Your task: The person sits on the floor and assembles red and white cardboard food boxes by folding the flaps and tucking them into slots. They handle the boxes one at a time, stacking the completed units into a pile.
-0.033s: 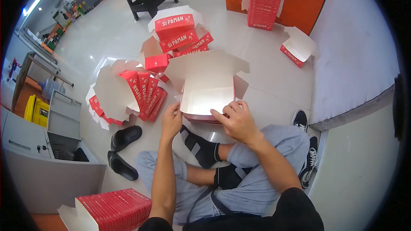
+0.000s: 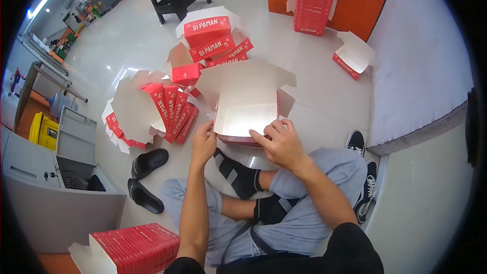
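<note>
An open red-and-white cardboard food box (image 2: pixel 247 116) stands in front of me, its white inside facing up and its lid flap raised at the far side. My left hand (image 2: pixel 204 142) pinches the box at its near left corner. At the near right corner, my right hand (image 2: pixel 279 141) grips the front wall, with the index finger along the rim. The fingertips behind the wall are partly hidden. Just beyond the box lies a pile of folded red boxes (image 2: pixel 210 45). More made-up boxes (image 2: pixel 172 109) lean together on the floor to the left.
A tall stack of nested red boxes (image 2: pixel 314 5) stands by an orange panel, with a single open box (image 2: pixel 350 58) near the wall. Another nested stack (image 2: pixel 139 248) is at lower left. Black sandals (image 2: pixel 147 180), sneakers (image 2: pixel 366 187) and a grey cabinet (image 2: pixel 56 198) surround my crossed legs.
</note>
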`<state>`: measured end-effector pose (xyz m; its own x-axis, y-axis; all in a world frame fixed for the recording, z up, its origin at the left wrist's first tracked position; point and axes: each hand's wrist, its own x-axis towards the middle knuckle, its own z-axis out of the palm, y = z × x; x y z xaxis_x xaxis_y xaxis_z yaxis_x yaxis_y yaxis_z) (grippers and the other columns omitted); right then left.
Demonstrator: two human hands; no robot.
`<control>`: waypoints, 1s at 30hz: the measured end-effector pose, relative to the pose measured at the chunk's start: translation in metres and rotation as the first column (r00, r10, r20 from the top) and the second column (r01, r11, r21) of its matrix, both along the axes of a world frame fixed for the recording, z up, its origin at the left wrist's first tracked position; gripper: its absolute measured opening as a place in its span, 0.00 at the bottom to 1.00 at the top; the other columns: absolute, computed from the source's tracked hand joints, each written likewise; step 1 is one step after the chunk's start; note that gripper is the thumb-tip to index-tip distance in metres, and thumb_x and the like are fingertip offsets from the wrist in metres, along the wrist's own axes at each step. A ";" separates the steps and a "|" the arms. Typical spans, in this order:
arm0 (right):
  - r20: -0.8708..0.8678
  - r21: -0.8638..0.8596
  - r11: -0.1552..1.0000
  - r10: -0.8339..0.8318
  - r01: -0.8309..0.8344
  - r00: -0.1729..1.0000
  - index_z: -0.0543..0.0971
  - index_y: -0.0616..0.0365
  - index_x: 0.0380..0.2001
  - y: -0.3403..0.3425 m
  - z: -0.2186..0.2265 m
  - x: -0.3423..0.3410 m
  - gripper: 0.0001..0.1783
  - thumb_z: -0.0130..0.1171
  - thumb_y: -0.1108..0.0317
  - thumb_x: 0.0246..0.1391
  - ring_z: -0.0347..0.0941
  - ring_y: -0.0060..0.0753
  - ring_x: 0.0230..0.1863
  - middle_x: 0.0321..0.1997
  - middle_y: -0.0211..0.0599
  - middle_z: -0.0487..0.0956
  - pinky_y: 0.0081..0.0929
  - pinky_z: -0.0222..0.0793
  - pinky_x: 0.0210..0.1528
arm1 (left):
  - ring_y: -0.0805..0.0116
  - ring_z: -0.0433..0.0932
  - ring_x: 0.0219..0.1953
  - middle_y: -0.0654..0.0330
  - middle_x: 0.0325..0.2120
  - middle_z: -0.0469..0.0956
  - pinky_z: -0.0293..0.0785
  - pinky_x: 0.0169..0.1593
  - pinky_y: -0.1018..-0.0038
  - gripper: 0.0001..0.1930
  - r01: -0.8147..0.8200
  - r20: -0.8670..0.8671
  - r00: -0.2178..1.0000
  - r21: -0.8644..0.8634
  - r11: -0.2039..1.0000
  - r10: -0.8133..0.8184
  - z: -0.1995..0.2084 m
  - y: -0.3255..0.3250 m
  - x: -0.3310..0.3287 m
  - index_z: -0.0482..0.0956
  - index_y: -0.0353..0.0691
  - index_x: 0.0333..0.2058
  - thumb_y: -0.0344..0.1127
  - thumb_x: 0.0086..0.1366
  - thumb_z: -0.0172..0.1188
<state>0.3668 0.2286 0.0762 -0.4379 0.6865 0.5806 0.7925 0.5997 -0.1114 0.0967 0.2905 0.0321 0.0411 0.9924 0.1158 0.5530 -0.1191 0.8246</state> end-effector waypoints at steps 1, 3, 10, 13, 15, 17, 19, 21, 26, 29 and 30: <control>0.008 -0.015 1.000 0.014 -0.014 1.000 0.82 0.47 0.51 0.001 -0.001 -0.001 0.23 0.61 0.69 0.49 0.73 0.36 0.44 0.35 0.30 0.76 0.43 0.66 0.49 | 0.57 0.83 0.50 0.47 0.46 0.84 0.77 0.54 0.67 0.16 0.004 -0.046 0.999 0.006 1.000 -0.003 0.000 0.000 -0.003 0.80 0.30 0.53 0.33 0.71 0.57; 0.026 -0.049 0.998 0.029 -0.027 0.999 0.82 0.47 0.51 0.002 -0.009 -0.001 0.23 0.61 0.70 0.48 0.73 0.37 0.44 0.36 0.30 0.77 0.43 0.66 0.50 | 0.55 0.82 0.52 0.46 0.47 0.83 0.77 0.55 0.66 0.16 -0.015 -0.075 0.997 -0.020 1.000 0.014 0.003 -0.001 0.001 0.80 0.31 0.53 0.29 0.69 0.58; -0.141 -0.067 0.993 0.085 -0.095 0.986 0.82 0.54 0.48 0.008 -0.033 -0.006 0.21 0.61 0.73 0.47 0.74 0.43 0.52 0.41 0.37 0.77 0.50 0.69 0.56 | 0.45 0.76 0.55 0.46 0.52 0.79 0.70 0.60 0.56 0.30 0.103 -0.309 0.951 0.362 0.927 0.015 0.029 -0.024 0.023 0.76 0.34 0.58 0.17 0.53 0.52; -0.363 -0.072 0.987 0.105 -0.140 0.926 0.81 0.59 0.47 0.009 -0.042 -0.010 0.21 0.60 0.77 0.46 0.73 0.50 0.57 0.46 0.44 0.76 0.51 0.69 0.60 | 0.44 0.79 0.49 0.45 0.50 0.79 0.73 0.54 0.54 0.35 0.465 -0.415 0.849 0.294 0.835 -0.327 0.063 -0.037 0.063 0.71 0.38 0.64 0.19 0.53 0.56; -0.444 -0.039 0.983 0.143 -0.179 0.884 0.79 0.62 0.45 0.011 -0.032 -0.011 0.21 0.59 0.80 0.44 0.72 0.55 0.58 0.50 0.49 0.75 0.50 0.69 0.61 | 0.43 0.81 0.45 0.44 0.49 0.81 0.77 0.48 0.55 0.38 0.494 -0.323 0.846 0.173 0.852 -0.424 0.062 -0.035 0.083 0.69 0.44 0.66 0.21 0.52 0.58; -0.471 -0.002 0.990 0.121 -0.138 0.874 0.78 0.63 0.47 0.012 -0.040 -0.010 0.23 0.60 0.81 0.43 0.72 0.59 0.56 0.53 0.52 0.72 0.49 0.69 0.62 | 0.43 0.83 0.39 0.46 0.44 0.83 0.79 0.43 0.55 0.39 0.515 -0.322 0.826 0.103 0.851 -0.462 0.060 -0.030 0.091 0.68 0.49 0.67 0.23 0.53 0.59; -0.545 -0.026 0.998 0.028 -0.051 0.838 0.76 0.64 0.48 0.016 -0.050 -0.008 0.24 0.61 0.80 0.43 0.72 0.59 0.55 0.56 0.53 0.71 0.47 0.71 0.61 | 0.44 0.83 0.33 0.50 0.38 0.85 0.79 0.39 0.54 0.39 0.514 -0.432 0.790 0.079 0.854 -0.436 0.056 -0.021 0.092 0.68 0.53 0.68 0.25 0.56 0.61; -0.660 -0.139 0.988 -0.141 0.064 0.738 0.75 0.64 0.49 0.015 -0.063 -0.012 0.24 0.63 0.78 0.44 0.74 0.56 0.55 0.58 0.54 0.69 0.46 0.74 0.58 | 0.46 0.84 0.32 0.52 0.34 0.86 0.79 0.38 0.55 0.35 0.535 -0.514 0.762 0.155 0.831 -0.395 0.053 -0.021 0.090 0.70 0.52 0.66 0.26 0.58 0.60; -0.790 -0.474 0.879 -0.397 -0.054 0.466 0.74 0.64 0.51 0.048 -0.105 -0.004 0.24 0.68 0.77 0.49 0.78 0.32 0.43 0.53 0.46 0.74 0.29 0.79 0.39 | 0.48 0.85 0.34 0.50 0.34 0.86 0.79 0.38 0.57 0.25 0.502 -0.539 0.784 0.258 0.826 -0.308 0.055 -0.019 0.081 0.77 0.48 0.58 0.26 0.62 0.59; -0.737 -0.601 0.792 -0.496 -0.110 0.459 0.75 0.64 0.51 0.066 -0.111 -0.009 0.25 0.70 0.65 0.52 0.80 0.38 0.39 0.49 0.47 0.76 0.34 0.78 0.40 | 0.46 0.85 0.35 0.47 0.34 0.85 0.79 0.39 0.56 0.21 0.459 -0.492 0.819 0.252 0.852 -0.295 0.053 -0.016 0.075 0.79 0.46 0.55 0.25 0.62 0.58; -0.711 -0.647 0.751 -0.534 -0.128 0.458 0.75 0.63 0.51 0.070 -0.110 -0.014 0.27 0.71 0.61 0.52 0.82 0.42 0.38 0.48 0.48 0.77 0.37 0.78 0.42 | 0.45 0.84 0.35 0.47 0.34 0.85 0.79 0.39 0.55 0.21 0.453 -0.483 0.824 0.247 0.857 -0.297 0.054 -0.016 0.073 0.79 0.45 0.54 0.24 0.62 0.58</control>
<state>0.3531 0.2985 -0.0334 0.2220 0.9747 0.0266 0.1880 -0.0160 -0.9820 0.1697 0.2743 0.0858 0.5229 0.7890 0.3225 0.6824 -0.6142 0.3962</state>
